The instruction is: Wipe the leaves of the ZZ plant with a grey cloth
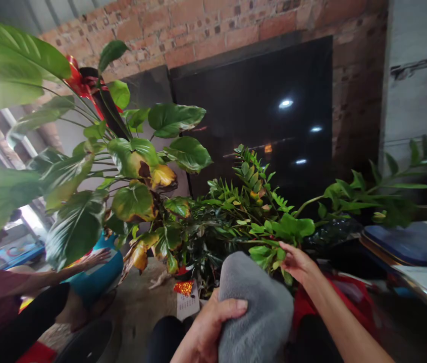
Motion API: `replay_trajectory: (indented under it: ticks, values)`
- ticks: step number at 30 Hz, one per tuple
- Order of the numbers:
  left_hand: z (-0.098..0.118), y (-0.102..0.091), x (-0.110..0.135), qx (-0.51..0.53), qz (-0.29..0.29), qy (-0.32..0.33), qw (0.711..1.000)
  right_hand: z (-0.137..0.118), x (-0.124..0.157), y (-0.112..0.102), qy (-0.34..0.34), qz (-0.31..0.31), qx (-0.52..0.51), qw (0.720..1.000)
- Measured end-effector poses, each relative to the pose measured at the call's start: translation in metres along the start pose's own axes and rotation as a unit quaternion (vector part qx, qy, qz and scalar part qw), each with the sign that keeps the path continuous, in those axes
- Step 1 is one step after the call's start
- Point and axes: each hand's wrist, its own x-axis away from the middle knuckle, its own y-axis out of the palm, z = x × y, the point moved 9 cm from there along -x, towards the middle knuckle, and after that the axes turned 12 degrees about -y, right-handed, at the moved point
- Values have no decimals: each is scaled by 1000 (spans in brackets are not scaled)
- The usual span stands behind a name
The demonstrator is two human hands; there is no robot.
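Note:
My left hand (208,327) is closed round a grey fluffy cloth (253,307) at the bottom centre, thumb lying across its near side. My right hand (299,262) reaches forward just right of the cloth and pinches a green leaf of a low bushy plant (251,212) with small glossy leaflets. The cloth sits right below those leaves.
A tall plant with big leaves (85,166), some yellowed, and a red ribbon (79,83) fills the left. Another person's arm (65,272) touches a blue pot (102,275) at lower left. A dark screen (266,116) on a brick wall stands behind. A table (418,262) with a blue pad lies right.

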Motion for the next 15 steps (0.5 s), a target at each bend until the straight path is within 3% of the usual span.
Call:
replay_trajectory:
  ticks: [2, 4, 8, 10, 13, 15]
  values:
    - [2, -6, 3, 7, 2, -13, 1000, 20, 9, -6, 16, 11, 21, 1000]
    - [22, -8, 7, 48, 13, 2, 999, 38, 19, -11, 30, 24, 42, 998]
    - [68, -2, -3, 173, 43, 115, 977, 57, 28, -10, 26, 28, 66, 997]
    - [55, 0, -24, 174, 59, 87, 979, 59, 28, -9, 17, 21, 70, 997]
    - [-6, -12, -56, 107, 90, -76, 987, 57, 26, -12, 5, 4, 67, 998]
    - [-33, -24, -60, 82, 89, -139, 983, 55, 27, -19, 5, -1, 65, 998]
